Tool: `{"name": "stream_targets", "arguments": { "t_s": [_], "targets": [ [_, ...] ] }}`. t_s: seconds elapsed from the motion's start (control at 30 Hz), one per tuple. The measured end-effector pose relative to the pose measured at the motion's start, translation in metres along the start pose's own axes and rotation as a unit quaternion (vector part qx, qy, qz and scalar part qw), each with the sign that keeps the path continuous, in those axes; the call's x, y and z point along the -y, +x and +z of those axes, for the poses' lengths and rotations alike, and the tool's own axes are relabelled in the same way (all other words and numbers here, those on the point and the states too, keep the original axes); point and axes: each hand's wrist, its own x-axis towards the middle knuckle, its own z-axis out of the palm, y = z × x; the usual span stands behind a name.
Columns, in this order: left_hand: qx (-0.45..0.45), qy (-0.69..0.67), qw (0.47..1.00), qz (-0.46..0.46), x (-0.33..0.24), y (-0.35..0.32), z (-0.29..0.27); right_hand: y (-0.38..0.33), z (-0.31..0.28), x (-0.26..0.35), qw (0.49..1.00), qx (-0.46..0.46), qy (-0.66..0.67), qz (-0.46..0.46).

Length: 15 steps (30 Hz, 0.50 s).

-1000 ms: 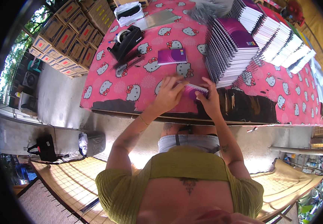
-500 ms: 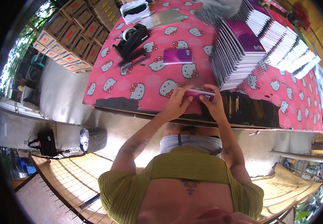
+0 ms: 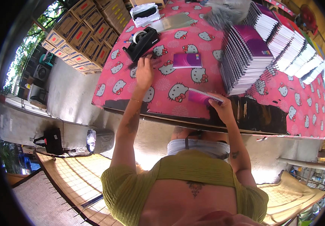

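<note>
My right hand (image 3: 223,109) holds a small purple notebook (image 3: 198,97) by its right end, thumb on the cover, tilted above the table's near edge. My left hand (image 3: 145,73) reaches forward to a loose pile of thin black spiral coils (image 3: 156,62), its fingers bent and closed on them; how many coils they grip is hidden. Just beyond stands a black tape dispenser (image 3: 144,44) with a roll of tape. Between the coils and the stacks lies another purple notebook (image 3: 187,61), flat on the tablecloth.
A tall stack of spiral-bound purple notebooks (image 3: 241,60) stands to the right, with more stacks (image 3: 294,51) behind it. A pink patterned cloth (image 3: 125,77) covers the table. Clear plastic sheets (image 3: 175,22) lie at the back. Cardboard boxes (image 3: 81,35) are piled at the far left.
My left hand has let go of the notebook and moved forward and left to the black coils. The right hand alone keeps the notebook, now tilted differently.
</note>
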Motion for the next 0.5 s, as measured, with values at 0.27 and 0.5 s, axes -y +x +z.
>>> {"name": "stream_targets", "arguments": {
  "t_s": [0.27, 0.5],
  "targets": [
    [0.151, -0.359, 0.917, -0.087, -0.107, -0.064, -0.063, -0.005, 0.004, 0.003, 0.997, 0.023, 0.048, 0.049],
    [0.172, -0.332, 0.923, -0.092, -0.117, -0.067, -0.063, -0.004, 0.003, 0.004, 0.998, 0.024, 0.035, 0.052]
  ]
}}
